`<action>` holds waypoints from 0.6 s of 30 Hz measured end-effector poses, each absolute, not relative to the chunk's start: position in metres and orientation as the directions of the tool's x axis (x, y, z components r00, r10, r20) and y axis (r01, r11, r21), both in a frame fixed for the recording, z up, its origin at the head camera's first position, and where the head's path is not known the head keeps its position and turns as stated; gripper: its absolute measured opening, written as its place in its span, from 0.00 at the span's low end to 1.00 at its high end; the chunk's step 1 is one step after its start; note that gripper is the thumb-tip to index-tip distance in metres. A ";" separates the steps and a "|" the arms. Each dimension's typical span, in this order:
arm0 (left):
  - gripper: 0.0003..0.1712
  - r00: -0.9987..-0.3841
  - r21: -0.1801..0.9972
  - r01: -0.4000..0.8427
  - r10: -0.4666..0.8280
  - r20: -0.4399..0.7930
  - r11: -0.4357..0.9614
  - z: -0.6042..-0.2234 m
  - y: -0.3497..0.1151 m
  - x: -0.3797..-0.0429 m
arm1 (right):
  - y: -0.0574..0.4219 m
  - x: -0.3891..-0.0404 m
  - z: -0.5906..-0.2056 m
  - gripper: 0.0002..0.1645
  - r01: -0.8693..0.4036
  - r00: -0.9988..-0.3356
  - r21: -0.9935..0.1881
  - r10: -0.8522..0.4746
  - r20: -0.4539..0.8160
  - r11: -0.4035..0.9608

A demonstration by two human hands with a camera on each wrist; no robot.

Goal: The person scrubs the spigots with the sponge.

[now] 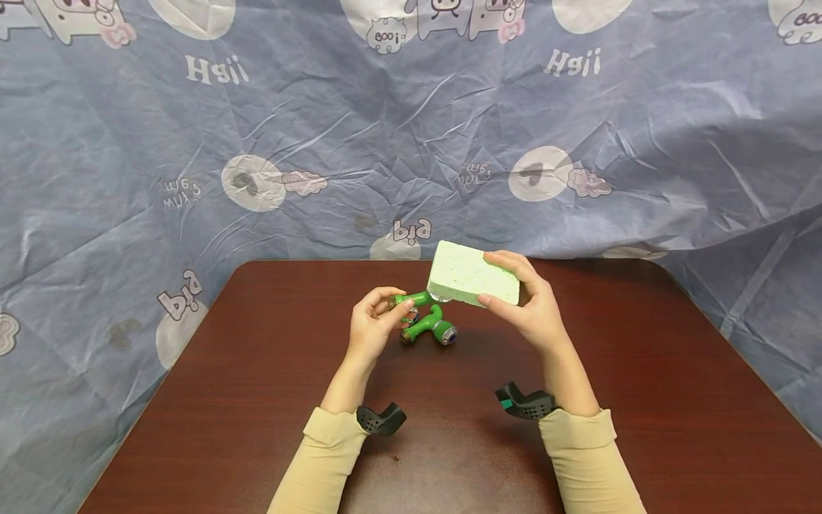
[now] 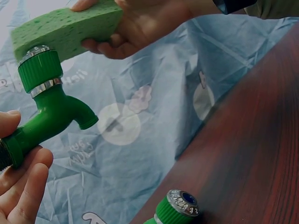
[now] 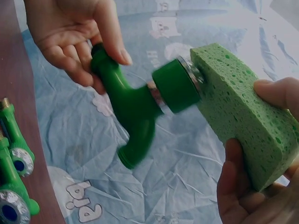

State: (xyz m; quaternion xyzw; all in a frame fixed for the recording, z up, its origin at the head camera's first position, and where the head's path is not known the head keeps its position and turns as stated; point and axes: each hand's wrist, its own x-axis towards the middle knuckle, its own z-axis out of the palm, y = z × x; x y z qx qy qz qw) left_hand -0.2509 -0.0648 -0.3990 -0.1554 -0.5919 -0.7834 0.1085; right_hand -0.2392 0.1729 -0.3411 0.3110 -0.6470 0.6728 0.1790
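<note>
One blue printed cloth [image 1: 385, 128] hangs behind a dark reddish-brown desk [image 1: 270, 392]. Items are listed from left to right.

The left hand [image 1: 372, 325] extends from a pale yellow sleeve [image 1: 327, 450]; a black wrist mount [image 1: 382, 419] sits at the cuff. Its thumb and fingers pinch the inlet end of the held tap [image 2: 49, 114], a green unit with a ribbed knob and a curved spout. This tap is raised clear of the desk, with the inlet toward the left hand and the knob's silver cap against the sponge [image 1: 472, 275].

Below the held tap, two further green taps rest on the desk. The third tap [image 3: 17, 137] is partly hidden by the left hand in the head view. The second tap [image 1: 420, 326] lies just beside it, to the right, its knob showing a silver rim and a dark blue centre.

The sponge is a light green, porous rectangular block, held tilted above the desk. The right hand [image 1: 529, 307] grips its right-hand portion, thumb and fingers on opposing sides. A second black mount [image 1: 525, 402], bearing a green patch, is located at the cuff of the right sleeve [image 1: 584, 457].
</note>
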 end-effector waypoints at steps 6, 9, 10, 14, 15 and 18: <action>0.12 -0.923 0.894 0.370 0.010 0.385 -0.254 -0.399 -0.065 -0.251 | 0.169 -0.240 -0.343 0.33 -0.648 -0.742 -0.757 -0.152 0.652 -0.086; 0.12 -0.921 0.897 0.376 0.010 0.389 -0.234 -0.399 -0.064 -0.251 | 0.168 -0.241 -0.343 0.33 -0.651 -0.746 -0.756 -0.124 0.654 -0.070; 0.12 -0.921 0.897 0.378 0.007 0.390 -0.229 -0.399 -0.064 -0.251 | 0.169 -0.241 -0.343 0.33 -0.653 -0.748 -0.755 -0.110 0.654 -0.057; 0.10 -0.923 0.896 0.376 -0.014 0.384 -0.238 -0.400 -0.064 -0.251 | 0.171 -0.243 -0.342 0.33 -0.658 -0.752 -0.753 -0.032 0.658 -0.019; 0.10 -0.924 0.894 0.375 -0.019 0.383 -0.244 -0.400 -0.064 -0.251 | 0.172 -0.242 -0.342 0.33 -0.660 -0.751 -0.751 -0.014 0.661 -0.020; 0.10 -0.924 0.891 0.375 -0.030 0.380 -0.257 -0.399 -0.064 -0.251 | 0.173 -0.242 -0.340 0.33 -0.678 -0.734 -0.733 -0.001 0.679 -0.054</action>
